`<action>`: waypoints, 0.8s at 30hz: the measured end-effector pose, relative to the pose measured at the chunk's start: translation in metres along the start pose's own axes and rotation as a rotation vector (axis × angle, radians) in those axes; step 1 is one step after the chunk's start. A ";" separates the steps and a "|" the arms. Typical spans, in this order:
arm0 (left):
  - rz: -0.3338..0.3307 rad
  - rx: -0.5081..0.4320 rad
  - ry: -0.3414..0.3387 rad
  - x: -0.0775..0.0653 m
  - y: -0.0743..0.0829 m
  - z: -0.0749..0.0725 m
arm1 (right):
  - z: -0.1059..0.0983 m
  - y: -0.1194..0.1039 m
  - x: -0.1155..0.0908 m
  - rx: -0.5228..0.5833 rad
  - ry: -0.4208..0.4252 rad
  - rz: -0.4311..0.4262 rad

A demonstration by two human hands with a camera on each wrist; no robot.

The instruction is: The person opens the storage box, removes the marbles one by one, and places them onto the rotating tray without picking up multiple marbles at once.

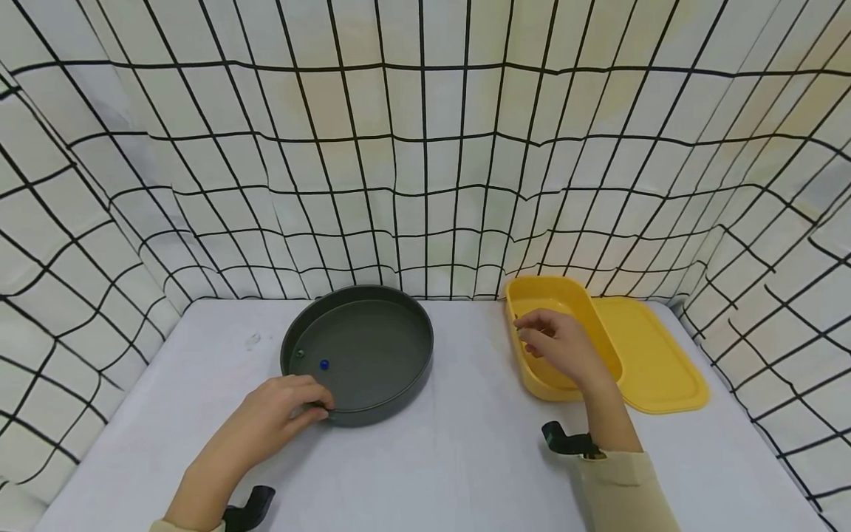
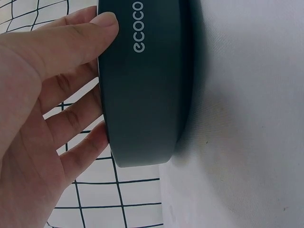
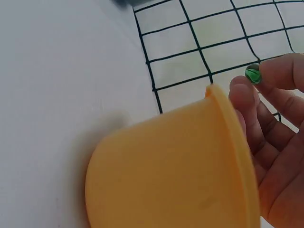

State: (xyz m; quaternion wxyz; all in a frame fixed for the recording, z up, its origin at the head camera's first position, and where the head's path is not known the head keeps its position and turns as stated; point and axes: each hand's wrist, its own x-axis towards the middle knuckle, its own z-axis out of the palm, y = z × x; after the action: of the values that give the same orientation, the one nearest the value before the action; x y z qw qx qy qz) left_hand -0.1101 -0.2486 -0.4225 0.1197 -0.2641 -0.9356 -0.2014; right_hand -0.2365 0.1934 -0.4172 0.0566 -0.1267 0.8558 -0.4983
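A dark grey round basin stands at the left of the table, with "ecoco" lettering on its outer wall in the left wrist view. My left hand grips its near rim, thumb outside and fingers over the edge. Inside lie a blue marble and a green marble, both toward the left side. My right hand is over the yellow box. Between its thumb and a finger it pinches a green marble, just above the box's rim in the right wrist view.
A flat yellow lid lies on the table along the right side of the box. White cloth covers the table. White walls with a black grid net enclose the back and both sides.
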 end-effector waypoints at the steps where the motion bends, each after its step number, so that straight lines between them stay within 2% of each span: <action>1: 0.000 0.001 0.000 0.000 0.000 0.000 | 0.001 -0.002 0.000 0.016 -0.008 -0.014; 5: 0.002 -0.004 0.001 0.000 0.000 0.000 | 0.007 -0.011 -0.001 0.088 -0.054 -0.060; 13: 0.007 0.003 0.003 0.000 0.000 -0.001 | 0.027 -0.020 0.002 0.278 -0.202 -0.096; 24: 0.017 -0.008 0.011 -0.001 0.000 -0.001 | 0.045 -0.042 0.002 0.371 -0.247 -0.107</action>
State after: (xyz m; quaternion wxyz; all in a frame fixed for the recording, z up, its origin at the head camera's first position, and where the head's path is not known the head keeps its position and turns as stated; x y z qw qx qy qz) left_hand -0.1090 -0.2491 -0.4220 0.1258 -0.2715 -0.9318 -0.2056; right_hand -0.2216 0.1356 -0.4026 0.1570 -0.2194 0.7280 -0.6303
